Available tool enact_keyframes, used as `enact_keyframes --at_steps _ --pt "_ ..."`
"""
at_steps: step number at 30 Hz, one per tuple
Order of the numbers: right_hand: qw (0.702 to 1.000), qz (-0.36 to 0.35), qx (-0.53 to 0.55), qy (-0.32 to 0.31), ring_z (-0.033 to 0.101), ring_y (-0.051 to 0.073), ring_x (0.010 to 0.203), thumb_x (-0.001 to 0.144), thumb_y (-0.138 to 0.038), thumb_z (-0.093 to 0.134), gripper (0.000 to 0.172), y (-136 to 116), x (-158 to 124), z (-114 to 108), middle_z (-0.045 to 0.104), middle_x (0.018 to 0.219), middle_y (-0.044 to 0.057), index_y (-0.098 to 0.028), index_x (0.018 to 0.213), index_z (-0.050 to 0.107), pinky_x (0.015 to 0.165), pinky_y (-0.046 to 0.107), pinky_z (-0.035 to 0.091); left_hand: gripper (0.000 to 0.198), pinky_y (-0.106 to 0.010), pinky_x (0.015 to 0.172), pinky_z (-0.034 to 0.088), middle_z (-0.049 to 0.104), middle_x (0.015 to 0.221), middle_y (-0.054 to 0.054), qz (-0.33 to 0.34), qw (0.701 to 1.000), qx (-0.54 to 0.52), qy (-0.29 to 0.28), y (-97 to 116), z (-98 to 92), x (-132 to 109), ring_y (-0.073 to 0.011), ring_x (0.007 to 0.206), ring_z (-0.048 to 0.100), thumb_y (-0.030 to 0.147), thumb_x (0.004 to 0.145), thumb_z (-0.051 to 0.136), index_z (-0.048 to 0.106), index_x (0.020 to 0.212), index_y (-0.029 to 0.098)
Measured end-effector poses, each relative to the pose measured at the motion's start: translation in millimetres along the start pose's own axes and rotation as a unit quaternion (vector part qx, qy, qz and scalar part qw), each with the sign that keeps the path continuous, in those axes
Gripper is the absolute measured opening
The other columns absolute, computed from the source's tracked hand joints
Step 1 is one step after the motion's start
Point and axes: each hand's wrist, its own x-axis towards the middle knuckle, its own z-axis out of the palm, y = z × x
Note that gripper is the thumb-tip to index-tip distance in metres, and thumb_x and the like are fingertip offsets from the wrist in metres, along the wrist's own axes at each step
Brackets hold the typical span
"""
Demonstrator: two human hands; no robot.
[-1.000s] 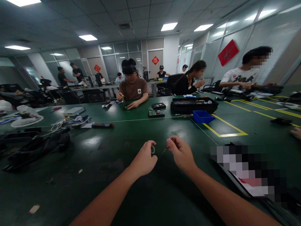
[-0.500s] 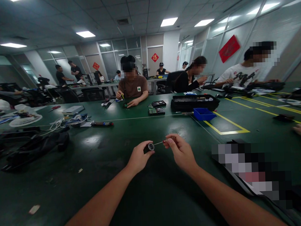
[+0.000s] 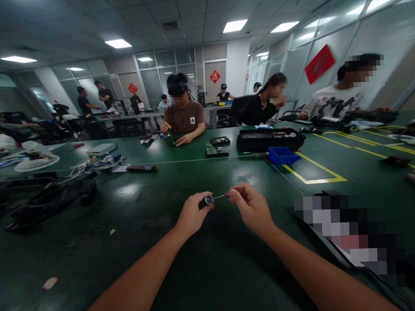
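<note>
Above the dark green table [image 3: 218,268], a black, silver-rimmed cylinder [image 3: 208,200] is pinched by the left hand [image 3: 192,216], and a thin, red-handled metal tool [image 3: 226,194], just beside it, by the right hand [image 3: 253,206].

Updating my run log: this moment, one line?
left hand: holds black cylinder | right hand: holds thin tool | tip: near cylinder's rim

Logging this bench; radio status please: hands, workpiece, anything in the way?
Left hand gripping dark cylinder. Right hand pinching thin tool, tip near cylinder's rim, contact unclear. Nothing seen blocking; blue bin beyond, apart from both hands.
</note>
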Motion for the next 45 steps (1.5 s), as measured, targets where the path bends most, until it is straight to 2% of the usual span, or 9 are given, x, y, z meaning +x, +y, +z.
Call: enact_keyframes --at_steps 4,10,20,26,29,33,38,41,45 --pt "0.999 0.017 -0.036 0.015 0.066 0.02 0.066 0.09 -0.051 0.058 0.032 -4.3 0.3 -1.1 0.071 0.072 0.004 -0.02 0.085 0.066 0.064 0.032 0.05 0.035 -0.039 0.101 0.043 0.068 0.118 -0.003 0.013 1.0 0.016 -0.001 -2.3 -1.1 -0.1 -0.0229 0.111 0.06 0.017 0.084 0.071 0.067 0.117 0.027" --pt "0.997 0.049 -0.035 0.043 0.065 0.02 0.065 0.091 -0.054 0.055 0.037 -0.5 2.2 -1.3 0.07 0.071 0.004 -0.02 0.086 0.067 0.061 0.031 0.046 0.036 -0.041 0.099 0.043 0.067 0.118 -0.002 0.02 0.999 0.029 -0.011 0.4 -2.0 -1.3 -0.0234 0.109 0.059 0.022 0.085 0.07 0.065 0.12 0.029" --pt "0.995 0.079 -0.034 0.048 0.06 0.018 0.061 0.091 -0.056 0.053 0.041 -0.7 4.2 -2.2 0.065 0.067 0.003 -0.019 0.086 0.07 0.057 0.029 0.043 0.034 -0.045 0.103 0.04 0.068 0.117 -0.003 0.016 0.999 0.048 -0.02 6.4 -3.3 -1.7 -0.0245 0.108 0.06 0.023 0.086 0.069 0.065 0.12 0.028" --pt "0.993 0.049 -0.096 0.054 0.048 0.014 0.048 0.085 -0.057 0.061 0.043 -6.5 3.8 -3.6 0.053 0.052 -0.002 -0.021 0.062 0.06 0.048 0.027 0.033 0.034 -0.048 0.107 0.036 0.067 0.119 -0.002 0.015 0.998 0.056 -0.019 5.2 -3.3 -1.6 -0.0245 0.111 0.059 0.024 0.087 0.069 0.064 0.12 0.029" --pt "0.993 0.027 -0.101 0.055 0.045 0.013 0.047 0.084 -0.055 0.063 0.043 -6.2 3.1 -2.4 0.049 0.05 -0.004 -0.022 0.057 0.054 0.047 0.027 0.032 0.035 -0.048 0.108 0.034 0.067 0.122 -0.002 0.02 0.998 0.057 -0.017 2.5 -2.3 -1.4 -0.0241 0.114 0.058 0.022 0.086 0.069 0.064 0.12 0.028" --pt "0.996 -0.01 -0.09 0.021 0.052 0.014 0.053 0.086 -0.048 0.064 0.035 -2.7 1.3 -1.5 0.056 0.057 -0.002 -0.022 0.064 0.056 0.05 0.027 0.038 0.035 -0.048 0.109 0.032 0.066 0.123 -0.001 0.024 0.998 0.056 -0.02 0.3 -1.5 -1.9 -0.0236 0.116 0.057 0.023 0.087 0.069 0.063 0.12 0.029" --pt "0.997 -0.044 -0.055 -0.017 0.066 0.019 0.075 0.091 -0.034 0.055 0.015 -2.9 -1.1 -0.8 0.07 0.083 0.003 -0.021 0.094 0.062 0.067 0.03 0.048 0.035 -0.05 0.111 0.029 0.067 0.122 0.0 0.015 0.998 0.059 -0.021 2.7 -2.1 -1.5 -0.0235 0.116 0.057 0.023 0.087 0.069 0.063 0.121 0.031" --pt "0.997 -0.031 -0.062 -0.043 0.065 0.018 0.07 0.093 -0.036 0.051 0.018 -3.1 -1.2 0.3 0.069 0.08 0.002 -0.022 0.095 0.062 0.064 0.03 0.047 0.034 -0.05 0.11 0.031 0.067 0.121 -0.002 0.014 0.998 0.063 -0.024 5.0 -3.2 -1.0 -0.0236 0.115 0.058 0.022 0.087 0.068 0.063 0.121 0.029" --pt "0.996 0.009 -0.081 -0.039 0.059 0.017 0.06 0.097 -0.047 0.044 0.033 0.6 -0.1 2.1 0.066 0.069 0.0 -0.023 0.09 0.065 0.057 0.03 0.041 0.033 -0.048 0.109 0.034 0.067 0.121 -0.003 0.018 0.997 0.068 -0.023 4.9 -3.6 -1.2 -0.0236 0.114 0.058 0.022 0.087 0.067 0.064 0.12 0.027"
